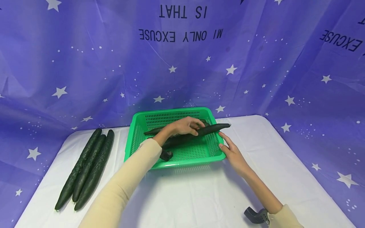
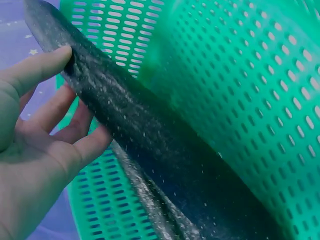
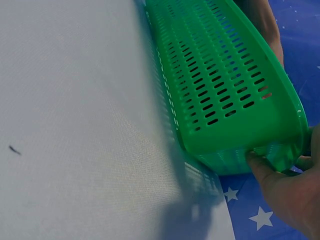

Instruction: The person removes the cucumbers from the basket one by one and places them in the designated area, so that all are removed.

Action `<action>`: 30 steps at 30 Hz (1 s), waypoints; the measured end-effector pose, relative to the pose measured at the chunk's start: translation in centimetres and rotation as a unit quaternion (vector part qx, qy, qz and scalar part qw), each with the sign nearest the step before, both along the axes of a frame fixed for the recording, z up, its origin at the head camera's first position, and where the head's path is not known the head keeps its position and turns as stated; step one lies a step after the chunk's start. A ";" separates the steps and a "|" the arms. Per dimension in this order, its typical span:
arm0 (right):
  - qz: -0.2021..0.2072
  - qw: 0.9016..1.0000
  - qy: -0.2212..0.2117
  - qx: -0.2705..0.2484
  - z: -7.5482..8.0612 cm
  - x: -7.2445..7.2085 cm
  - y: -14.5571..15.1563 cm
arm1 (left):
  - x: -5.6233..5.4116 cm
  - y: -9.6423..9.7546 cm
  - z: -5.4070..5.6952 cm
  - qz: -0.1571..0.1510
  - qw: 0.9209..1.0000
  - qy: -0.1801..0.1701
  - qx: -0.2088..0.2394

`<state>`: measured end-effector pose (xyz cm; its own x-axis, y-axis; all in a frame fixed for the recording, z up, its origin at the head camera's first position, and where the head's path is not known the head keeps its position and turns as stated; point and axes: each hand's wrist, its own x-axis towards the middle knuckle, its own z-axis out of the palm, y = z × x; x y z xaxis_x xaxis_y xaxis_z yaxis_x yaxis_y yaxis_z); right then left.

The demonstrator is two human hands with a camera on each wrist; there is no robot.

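My left hand (image 1: pixel 186 126) reaches into the green plastic basket (image 1: pixel 171 164) and pinches a long dark-green cucumber (image 1: pixel 214 128). That cucumber lies slanted, with its tip over the basket's right rim. In the left wrist view, thumb and fingers of the left hand (image 2: pixel 45 120) hold the cucumber (image 2: pixel 145 120) from both sides near one end. Beneath it another cucumber (image 2: pixel 155 202) shows in part. My right hand (image 1: pixel 234 155) holds the basket's right end; in the right wrist view, its thumb (image 3: pixel 262 167) presses the outer wall. Some of its fingers are hidden behind the rim.
Three cucumbers (image 1: pixel 86 167) lie side by side on the white tablecloth (image 1: pixel 199 199), left of the basket. A purple curtain (image 1: pixel 182 72) with white stars hangs behind and around the table. A grey wrist mount (image 1: pixel 256 216) sits at the right forearm.
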<state>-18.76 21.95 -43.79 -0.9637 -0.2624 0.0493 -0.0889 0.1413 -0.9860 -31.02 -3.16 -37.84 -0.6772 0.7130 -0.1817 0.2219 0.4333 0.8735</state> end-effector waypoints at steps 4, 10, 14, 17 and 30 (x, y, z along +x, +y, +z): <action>-0.001 1.000 -0.001 0.000 0.1 0.0 0.0 | 0.2 -0.7 1.0 -0.004 1.000 0.019 0.018; 0.001 1.000 -0.003 0.002 0.0 0.0 0.0 | 0.7 -2.9 3.3 0.024 0.996 0.070 0.056; 0.000 1.000 -0.005 0.003 0.0 0.1 -0.1 | 1.2 -4.6 5.7 0.046 0.987 0.089 0.126; 0.002 1.000 -0.004 0.000 0.0 0.1 -0.1 | 1.8 -5.8 7.9 0.072 0.977 0.095 0.176; 0.007 1.000 -0.001 -0.001 0.0 0.0 0.0 | 6.5 -12.8 14.4 0.223 0.946 0.165 0.168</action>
